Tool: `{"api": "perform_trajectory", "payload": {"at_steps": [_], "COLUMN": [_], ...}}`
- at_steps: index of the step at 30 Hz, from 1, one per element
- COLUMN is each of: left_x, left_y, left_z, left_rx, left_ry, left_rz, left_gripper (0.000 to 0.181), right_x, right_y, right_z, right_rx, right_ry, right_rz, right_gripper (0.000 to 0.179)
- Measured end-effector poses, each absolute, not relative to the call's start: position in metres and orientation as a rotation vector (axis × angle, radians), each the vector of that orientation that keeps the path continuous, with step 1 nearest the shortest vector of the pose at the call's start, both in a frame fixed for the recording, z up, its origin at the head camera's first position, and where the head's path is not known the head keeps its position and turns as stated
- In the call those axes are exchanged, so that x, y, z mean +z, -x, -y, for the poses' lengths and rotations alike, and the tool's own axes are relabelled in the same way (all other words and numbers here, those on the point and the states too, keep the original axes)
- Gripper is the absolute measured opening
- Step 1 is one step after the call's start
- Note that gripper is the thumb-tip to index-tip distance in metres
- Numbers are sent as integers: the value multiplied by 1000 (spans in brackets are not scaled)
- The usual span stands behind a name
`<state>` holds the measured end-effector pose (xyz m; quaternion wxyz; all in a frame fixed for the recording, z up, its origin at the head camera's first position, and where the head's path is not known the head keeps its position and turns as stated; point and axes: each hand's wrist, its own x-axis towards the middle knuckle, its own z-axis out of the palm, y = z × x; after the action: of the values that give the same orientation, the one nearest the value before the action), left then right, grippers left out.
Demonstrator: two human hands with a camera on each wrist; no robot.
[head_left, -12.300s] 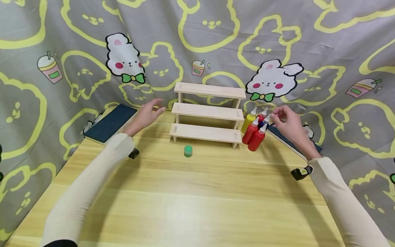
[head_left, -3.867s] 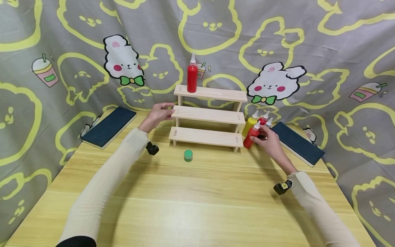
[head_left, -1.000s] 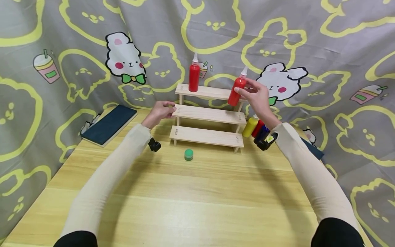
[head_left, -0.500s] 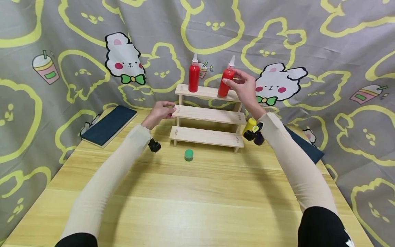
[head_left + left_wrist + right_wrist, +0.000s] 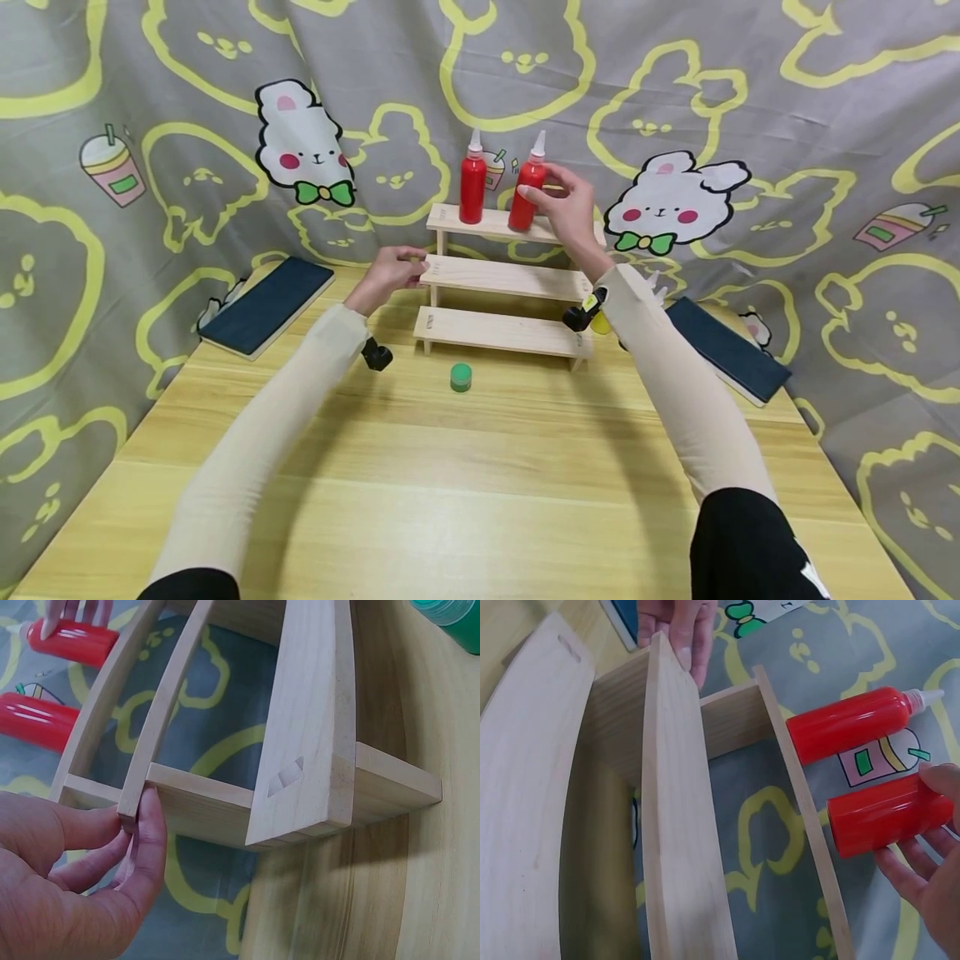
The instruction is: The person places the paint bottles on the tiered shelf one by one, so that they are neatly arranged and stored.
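My right hand (image 5: pixel 573 208) grips a red squeeze bottle (image 5: pixel 527 200) with a white nozzle, leaning slightly, at the top tier of a wooden three-tier shelf (image 5: pixel 502 329). In the right wrist view a narrow gap shows between this held bottle (image 5: pixel 877 817) and the top board. Just left of it, another red squeeze bottle (image 5: pixel 472 187) stands upright on that tier. My left hand (image 5: pixel 392 271) is at the left end of the middle board. The left wrist view shows the left hand (image 5: pixel 82 885) pinching that board's end, thumb above and fingers below.
A small green-lidded jar (image 5: pixel 461 377) sits on the table before the shelf. Dark blue flat books lie at the left (image 5: pixel 267 304) and right (image 5: pixel 727 350). Behind my right forearm, a yellow bottle (image 5: pixel 602 325) and white nozzles (image 5: pixel 651 279) partly show. A patterned curtain hangs behind.
The right hand took a red bottle from the group at the right, raised it and carried it left beside the first one, which was placed earlier. The left hand keeps holding the shelf.
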<state>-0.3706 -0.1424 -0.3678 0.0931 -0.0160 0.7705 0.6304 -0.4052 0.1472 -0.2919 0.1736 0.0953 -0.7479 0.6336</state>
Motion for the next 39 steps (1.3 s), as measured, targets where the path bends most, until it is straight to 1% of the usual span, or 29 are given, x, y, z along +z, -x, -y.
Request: {"api": "perform_trajectory", "payload": {"at_steps": [4,9,13,17,25,31,39], "left_x": [-368,-368,-369,-368,-368,-367,-366], "left_y": [371,370,370,372,372,371,368], "left_z": [142,142,142,142,144,144,141], "left_rx": [1870,1882,1884,1898,1899,1890,1881], "left_ry": [45,47,48,35,27,24,40], "left_rz": [-2296,-2276,-2275,-2265,-2254,-2270,-2283], "left_gripper": [40,40,41,41,41,42,41], "right_x": [-295,-299,-303,-304,-305,-304,-302], "right_y": [408,409,410,414,420,417,407], "right_z": [-142,-138,-136,-131,-123,-121,-129], "right_rx": [1755,1646,1617,1596,1565,1574,1532], "right_ry": [-278,-359,-393,-378,-357,-331,-292], "right_rz": [2145,2206,2189,2176,2184,2187,2315], "right_gripper": [49,48,50,52,49,49,56]}}
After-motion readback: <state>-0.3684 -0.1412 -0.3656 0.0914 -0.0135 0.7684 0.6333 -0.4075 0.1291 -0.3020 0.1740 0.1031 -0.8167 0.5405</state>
